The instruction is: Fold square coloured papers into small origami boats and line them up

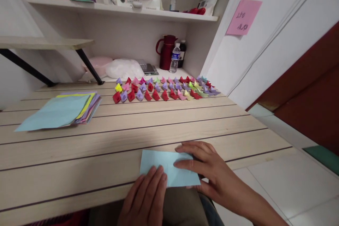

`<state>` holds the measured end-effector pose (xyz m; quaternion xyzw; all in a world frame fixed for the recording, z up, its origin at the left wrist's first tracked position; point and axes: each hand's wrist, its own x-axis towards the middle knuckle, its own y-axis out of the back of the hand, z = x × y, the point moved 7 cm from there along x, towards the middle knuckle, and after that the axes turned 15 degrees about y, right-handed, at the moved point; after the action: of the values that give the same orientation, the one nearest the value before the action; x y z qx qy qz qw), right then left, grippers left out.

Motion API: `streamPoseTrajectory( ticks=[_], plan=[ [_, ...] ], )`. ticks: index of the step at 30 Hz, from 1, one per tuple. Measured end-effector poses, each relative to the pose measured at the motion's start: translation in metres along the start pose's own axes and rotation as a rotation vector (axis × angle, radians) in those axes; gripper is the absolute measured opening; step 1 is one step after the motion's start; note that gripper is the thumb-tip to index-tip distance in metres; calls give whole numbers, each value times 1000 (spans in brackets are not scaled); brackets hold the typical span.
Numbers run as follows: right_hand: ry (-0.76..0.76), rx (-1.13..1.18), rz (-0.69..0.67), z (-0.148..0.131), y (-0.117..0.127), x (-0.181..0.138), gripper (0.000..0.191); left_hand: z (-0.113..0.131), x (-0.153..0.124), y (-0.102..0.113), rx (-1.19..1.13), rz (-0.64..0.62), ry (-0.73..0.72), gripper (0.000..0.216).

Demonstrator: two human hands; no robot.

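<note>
A light blue sheet of paper point(165, 160), wider than it is deep and perhaps folded once, lies at the table's near edge. My left hand point(145, 197) rests its outstretched fingers flat on the sheet's near left part; its thumb is hidden. At the right end, my right hand point(209, 166) grips the sheet, with fingers over the top and the thumb by the lower edge. To the far left lies a stack of coloured paper point(63, 107), a light blue sheet uppermost and yellow and purple edges showing beneath.
Rows of small folded paper boats point(156, 95) stand along the table's back. Behind them are a dark red jug point(167, 53), a water bottle point(174, 58) and a white plastic bag point(124, 69). A raised board on black legs point(90, 65) stands at left. A pink note point(243, 17) hangs on the wall.
</note>
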<state>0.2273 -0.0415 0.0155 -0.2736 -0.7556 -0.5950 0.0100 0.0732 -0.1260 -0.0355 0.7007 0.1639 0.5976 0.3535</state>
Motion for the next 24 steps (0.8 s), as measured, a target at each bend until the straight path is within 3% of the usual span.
streamPoseTrajectory(
  ticks=[4,11,24],
  plan=[
    [-75,40,57,7,3,10,25,1,0,-1,-36,-5,15,35],
    [-196,100,130,18,0,24,14,6,6,1,-173,112,240,25],
    [-303,-39,183,29,-7,23,25,11,13,0,-64,92,294,34]
  ],
)
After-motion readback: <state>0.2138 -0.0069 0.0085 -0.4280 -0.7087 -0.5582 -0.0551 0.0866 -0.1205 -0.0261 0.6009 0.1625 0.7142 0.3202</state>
